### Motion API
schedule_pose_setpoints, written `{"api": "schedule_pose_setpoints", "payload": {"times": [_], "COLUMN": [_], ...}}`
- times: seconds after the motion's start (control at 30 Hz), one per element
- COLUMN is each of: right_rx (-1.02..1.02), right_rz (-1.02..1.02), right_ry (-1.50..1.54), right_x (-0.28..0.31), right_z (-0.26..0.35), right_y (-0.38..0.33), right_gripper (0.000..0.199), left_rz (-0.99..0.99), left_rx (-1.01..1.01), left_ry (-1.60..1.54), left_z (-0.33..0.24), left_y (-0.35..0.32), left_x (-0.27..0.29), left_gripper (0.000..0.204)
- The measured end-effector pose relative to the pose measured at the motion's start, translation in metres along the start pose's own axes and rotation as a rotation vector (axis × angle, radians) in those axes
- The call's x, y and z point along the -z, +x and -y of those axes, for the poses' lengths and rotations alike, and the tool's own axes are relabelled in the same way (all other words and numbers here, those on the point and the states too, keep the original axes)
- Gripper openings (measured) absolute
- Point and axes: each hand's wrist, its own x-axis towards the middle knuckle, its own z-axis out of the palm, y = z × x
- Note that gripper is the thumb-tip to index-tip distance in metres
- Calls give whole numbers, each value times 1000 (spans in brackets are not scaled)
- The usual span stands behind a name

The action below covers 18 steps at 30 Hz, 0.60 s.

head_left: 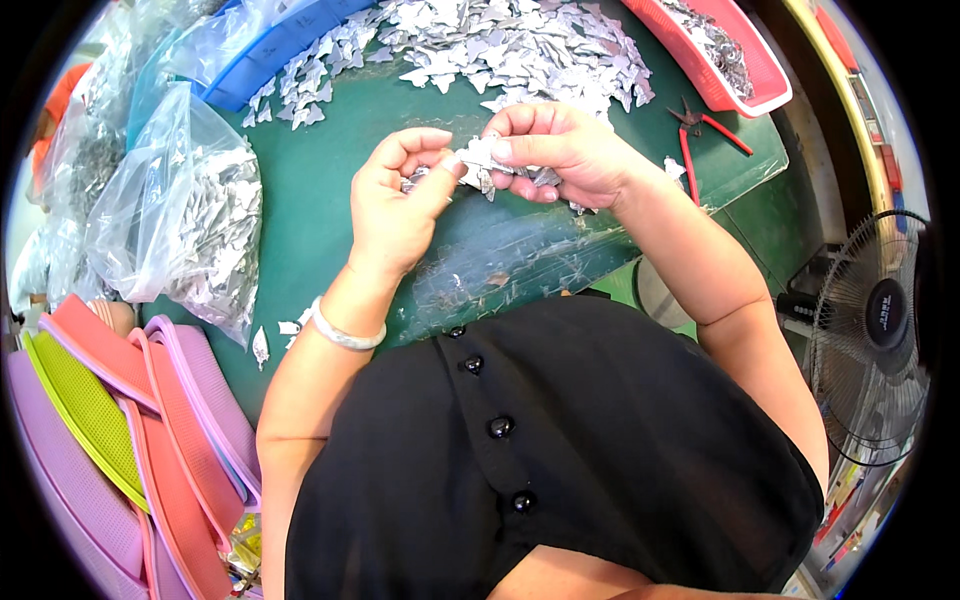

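Both hands meet over the green table [320, 165], in front of a wide heap of flat silver metal pieces [500, 50]. My left hand [398, 195], a pale bangle [346, 328] on its wrist, pinches silver pieces between thumb and fingers; more show inside its curled fingers. My right hand [565, 155] is closed on the same small cluster of silver metal pieces [481, 163], thumb pressed on top. How the pieces are joined, if at all, is too small to make out. A few more silver bits peek out below the right fingers.
Red-handled pliers [690, 130] lie right, below a pink basket [745, 70] of metal parts. A blue tray [285, 50] stands far left, above a clear bag [190, 220] of silver pieces. Stacked plastic baskets [150, 420] fill the lower left; a fan [880, 320] stands right.
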Motion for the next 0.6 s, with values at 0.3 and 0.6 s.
{"api": "schedule_pose_setpoints", "payload": {"times": [0.3, 0.6], "right_rx": [79, 794], "right_rz": [-82, -45], "right_ry": [-266, -1019], "right_x": [-32, -63], "right_z": [-4, -28], "right_y": [7, 24], "right_gripper": [12, 19], "left_rz": [154, 15], "left_rx": [698, 588], "left_ry": [-935, -1080], "left_z": [12, 4], "left_y": [-14, -21], "left_x": [3, 5], "left_gripper": [56, 49]}}
